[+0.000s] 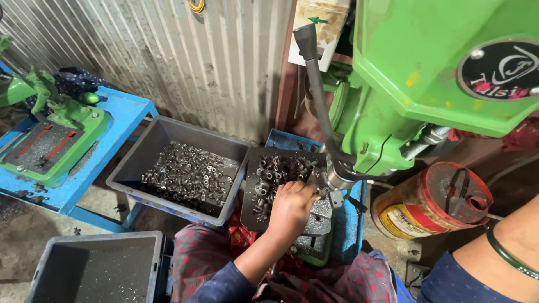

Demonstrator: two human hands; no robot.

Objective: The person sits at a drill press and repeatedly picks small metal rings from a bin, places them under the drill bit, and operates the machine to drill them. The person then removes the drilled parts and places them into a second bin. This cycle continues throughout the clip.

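Observation:
My left hand (292, 206) reaches forward to the work table (317, 224) of a green drill press (426, 73). Its fingers are curled, knuckles up, right beside the silver spindle (337, 178). What the fingertips hold is hidden. Touching the hand on its far side is a dark tray (251, 185) of small metal sleeves (275, 168). My right forearm (505, 247), with a green bangle, crosses the lower right corner; that hand is out of view. The press's black lever (314, 78) rises above the spindle.
A grey bin (140, 157) of small shiny metal parts (191, 177) stands left of the tray. Another grey bin (95, 269) sits at the lower left. A red and yellow can (432, 205) lies right of the press. A small green machine (56, 134) stands on a blue table (120, 112).

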